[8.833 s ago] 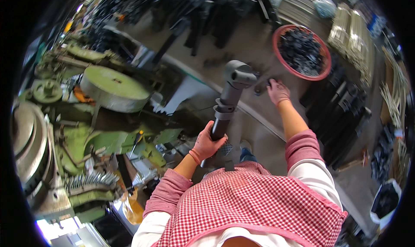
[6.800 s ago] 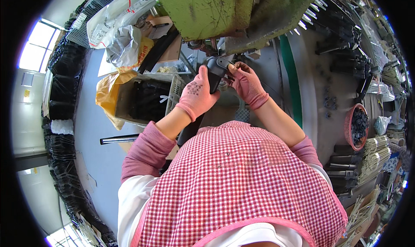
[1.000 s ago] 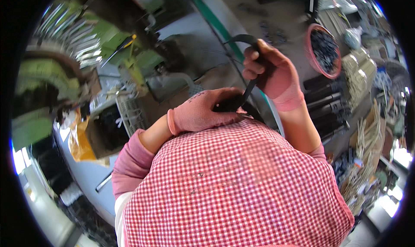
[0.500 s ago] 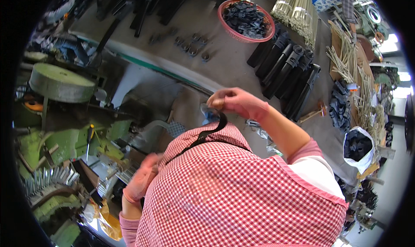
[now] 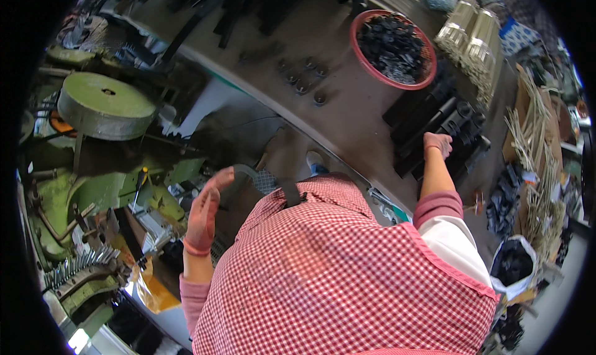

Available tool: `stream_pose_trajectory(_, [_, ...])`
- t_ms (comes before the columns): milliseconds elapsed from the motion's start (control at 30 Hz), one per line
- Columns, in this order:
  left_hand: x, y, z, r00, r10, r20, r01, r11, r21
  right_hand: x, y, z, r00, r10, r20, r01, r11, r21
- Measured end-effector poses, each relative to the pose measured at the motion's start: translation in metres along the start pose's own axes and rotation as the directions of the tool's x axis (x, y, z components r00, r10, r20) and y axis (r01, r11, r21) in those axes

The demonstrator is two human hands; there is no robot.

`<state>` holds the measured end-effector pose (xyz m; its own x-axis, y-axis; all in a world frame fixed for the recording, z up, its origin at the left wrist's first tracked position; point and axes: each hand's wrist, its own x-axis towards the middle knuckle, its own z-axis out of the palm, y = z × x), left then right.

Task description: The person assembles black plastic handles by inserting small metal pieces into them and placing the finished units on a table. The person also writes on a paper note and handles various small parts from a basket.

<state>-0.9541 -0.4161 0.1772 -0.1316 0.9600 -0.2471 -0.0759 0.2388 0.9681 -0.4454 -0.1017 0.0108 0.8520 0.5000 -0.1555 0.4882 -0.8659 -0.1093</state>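
Note:
My right hand (image 5: 438, 145) is stretched out over a bundle of long black tubes (image 5: 428, 122) with rounded ends, lying on the workbench. Its fingers are curled down onto one tube; the fingertips are partly hidden. On the left, my left hand (image 5: 210, 212) is raised beside my apron with its fingers extended, holding nothing. Both hands seem to wear thin pinkish gloves with an orange band at the wrist. A short black strap (image 5: 290, 193) lies against the front of my red checked apron (image 5: 347, 262).
Behind the tubes, a red basket (image 5: 355, 47) holds small black pieces. Several small dark round parts (image 5: 301, 86) stand on the bench (image 5: 347, 122). Bundled pale rods (image 5: 462, 29) lie at far right, near a white bag (image 5: 534, 255) of black parts. Green machinery (image 5: 105, 100) fills the left.
My right hand has moved from in front of my apron, out right to the black tubes. My left hand has risen slightly with fingers extended. The view has shifted.

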Motion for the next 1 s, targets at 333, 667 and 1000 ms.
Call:
stream_pose_trajectory(333, [0.118,0.002,0.059,0.98,-0.118,0.162,0.146,0.974,-0.173,-0.069,-0.005,-0.057,0.749,-0.661,0.046,0.074,0.153,0.985])
stream_pose_trajectory(667, [0.162,-0.011,0.087,0.933,-0.154,-0.327,0.118,0.985,-0.129,-0.24,-0.145,-0.01,0.036,-0.925,0.378,0.324,0.369,0.871])
stream_pose_trajectory(1000, [0.027,-0.037,0.004,0.809,0.046,-0.586,0.006,0.996,0.086,-0.242,-0.107,0.104,0.044,-0.988,0.151,0.982,0.071,0.178])
